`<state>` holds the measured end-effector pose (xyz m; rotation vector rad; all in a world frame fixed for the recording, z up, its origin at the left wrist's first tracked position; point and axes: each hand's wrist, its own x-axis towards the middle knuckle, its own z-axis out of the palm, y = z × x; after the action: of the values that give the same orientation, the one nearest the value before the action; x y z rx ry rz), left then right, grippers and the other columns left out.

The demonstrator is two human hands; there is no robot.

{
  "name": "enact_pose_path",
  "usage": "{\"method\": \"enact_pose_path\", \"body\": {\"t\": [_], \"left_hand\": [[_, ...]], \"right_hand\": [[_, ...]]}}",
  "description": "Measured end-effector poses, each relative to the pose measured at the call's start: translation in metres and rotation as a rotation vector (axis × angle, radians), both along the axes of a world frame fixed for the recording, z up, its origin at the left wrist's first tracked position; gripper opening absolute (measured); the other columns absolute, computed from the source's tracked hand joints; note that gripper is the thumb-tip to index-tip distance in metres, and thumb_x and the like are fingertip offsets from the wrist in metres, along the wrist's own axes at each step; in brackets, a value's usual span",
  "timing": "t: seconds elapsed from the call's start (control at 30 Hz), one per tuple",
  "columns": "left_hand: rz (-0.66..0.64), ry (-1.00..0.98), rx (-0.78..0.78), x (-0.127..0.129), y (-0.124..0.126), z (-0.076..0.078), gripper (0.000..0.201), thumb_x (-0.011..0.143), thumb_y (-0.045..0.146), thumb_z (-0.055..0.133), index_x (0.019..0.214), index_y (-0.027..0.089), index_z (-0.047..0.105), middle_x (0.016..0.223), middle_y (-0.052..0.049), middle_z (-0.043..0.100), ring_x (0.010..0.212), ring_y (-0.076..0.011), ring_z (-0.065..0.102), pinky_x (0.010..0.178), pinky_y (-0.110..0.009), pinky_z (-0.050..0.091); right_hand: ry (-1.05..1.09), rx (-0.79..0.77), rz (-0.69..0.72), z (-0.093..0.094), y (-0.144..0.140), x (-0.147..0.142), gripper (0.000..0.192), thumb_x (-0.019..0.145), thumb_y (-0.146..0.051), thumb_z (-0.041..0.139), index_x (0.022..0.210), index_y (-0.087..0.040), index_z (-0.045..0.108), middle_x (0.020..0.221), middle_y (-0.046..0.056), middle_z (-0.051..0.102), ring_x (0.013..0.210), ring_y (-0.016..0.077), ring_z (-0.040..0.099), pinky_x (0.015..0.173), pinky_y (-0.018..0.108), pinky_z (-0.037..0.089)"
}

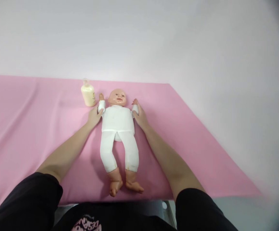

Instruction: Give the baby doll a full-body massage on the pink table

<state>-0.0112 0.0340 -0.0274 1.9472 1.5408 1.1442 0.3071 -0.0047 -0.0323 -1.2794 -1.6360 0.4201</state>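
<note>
Both-handed, the left hand (94,116) and right hand (140,116) rest against a doll (118,128) lying face-up on the pink sheet (33,122), fingers (100,111) curled loosely around each upper arm, touching the white sleeves rather than clamped. Just beside the doll's raised arm stands a cream bottle (88,93).

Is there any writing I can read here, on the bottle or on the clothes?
Bottle: a small mark on its front, too blurred to read.
Black shirt: pink lettering at the bottom edge, upside down and cut off, not readable.
Doll: no writing on it.
</note>
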Motion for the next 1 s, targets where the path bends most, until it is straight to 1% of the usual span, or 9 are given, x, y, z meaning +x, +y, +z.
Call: {"method": "enact_pose_path", "body": {"t": [0.13,0.23,0.33,0.47,0.67,0.77,0.83,0.93,1.0], "left_hand": [[-0.088,-0.182,0.124,0.002,-0.003,0.003,0.062,0.092,0.053,0.06,0.14,0.014,0.053,0.133,-0.018,0.067,0.124,-0.0321,0.065,0.11,-0.047,0.05],[-0.148,-0.224,0.204,0.003,-0.01,0.008,0.064,0.092,0.055,0.06,0.14,0.014,0.051,0.136,-0.018,0.065,0.126,-0.0306,0.063,0.111,-0.047,0.05],[-0.212,-0.12,0.27,0.003,-0.019,0.012,0.055,0.089,0.057,0.063,0.126,0.018,0.06,0.126,-0.015,0.069,0.121,-0.0307,0.065,0.11,-0.049,0.051],[-0.475,0.159,0.331,0.002,-0.028,0.018,0.046,0.079,0.056,0.073,0.109,0.022,0.068,0.115,-0.013,0.073,0.113,-0.0319,0.067,0.108,-0.051,0.05],[-0.577,0.242,0.363,0.002,-0.027,0.021,0.042,0.08,0.055,0.069,0.106,0.022,0.067,0.109,-0.014,0.074,0.105,-0.0314,0.068,0.101,-0.051,0.052],[-0.575,0.229,0.349,0.001,-0.026,0.018,0.042,0.082,0.052,0.068,0.111,0.021,0.065,0.11,-0.014,0.072,0.107,-0.0316,0.068,0.103,-0.051,0.052],[-0.5,0.174,0.311,0.002,-0.025,0.014,0.051,0.087,0.053,0.065,0.123,0.018,0.06,0.12,-0.017,0.07,0.115,-0.0329,0.066,0.108,-0.052,0.051],[-0.328,0.018,0.236,0.005,-0.02,0.007,0.067,0.099,0.057,0.052,0.148,0.012,0.041,0.144,-0.023,0.057,0.138,-0.0338,0.055,0.121,-0.053,0.04],[-0.244,-0.089,0.223,0.007,-0.013,0.002,0.075,0.103,0.06,0.043,0.159,0.013,0.024,0.161,-0.025,0.039,0.156,-0.0314,0.034,0.131,-0.05,0.026]], "right_hand": [[0.047,0.092,-0.027,-0.002,0.0,-0.003,0.084,0.095,-0.057,0.055,0.164,-0.024,0.02,0.167,0.015,0.037,0.153,0.031,0.041,0.126,0.058,0.035],[0.054,0.139,-0.029,-0.001,-0.007,-0.005,0.086,0.093,-0.056,0.057,0.162,-0.021,0.021,0.16,0.02,0.045,0.144,0.0311,0.051,0.119,0.055,0.045],[-0.041,0.213,0.002,0.003,-0.017,-0.007,0.075,0.091,-0.053,0.058,0.155,-0.021,0.036,0.148,0.019,0.058,0.134,0.0319,0.06,0.115,0.054,0.05],[-0.299,0.271,0.15,0.01,-0.024,-0.012,0.05,0.083,-0.05,0.061,0.126,-0.024,0.065,0.12,0.013,0.075,0.114,0.034,0.069,0.107,0.057,0.054],[-0.405,0.341,0.252,0.013,-0.02,-0.02,0.038,0.08,-0.048,0.061,0.108,-0.025,0.071,0.103,0.01,0.078,0.095,0.0308,0.073,0.093,0.053,0.059],[-0.39,0.349,0.272,0.011,-0.019,-0.02,0.04,0.082,-0.05,0.06,0.111,-0.024,0.069,0.104,0.011,0.077,0.096,0.0308,0.073,0.093,0.053,0.059],[-0.341,0.299,0.238,0.009,-0.018,-0.019,0.047,0.085,-0.052,0.059,0.123,-0.024,0.064,0.114,0.012,0.075,0.105,0.0322,0.072,0.098,0.054,0.058],[-0.206,0.238,0.113,0.003,-0.014,-0.015,0.062,0.093,-0.056,0.049,0.144,-0.022,0.047,0.129,0.017,0.068,0.12,0.0343,0.067,0.107,0.057,0.053],[-0.133,0.225,0.058,-0.002,-0.009,-0.013,0.066,0.098,-0.058,0.039,0.151,-0.019,0.034,0.137,0.021,0.063,0.128,0.0345,0.063,0.111,0.059,0.05]]}}
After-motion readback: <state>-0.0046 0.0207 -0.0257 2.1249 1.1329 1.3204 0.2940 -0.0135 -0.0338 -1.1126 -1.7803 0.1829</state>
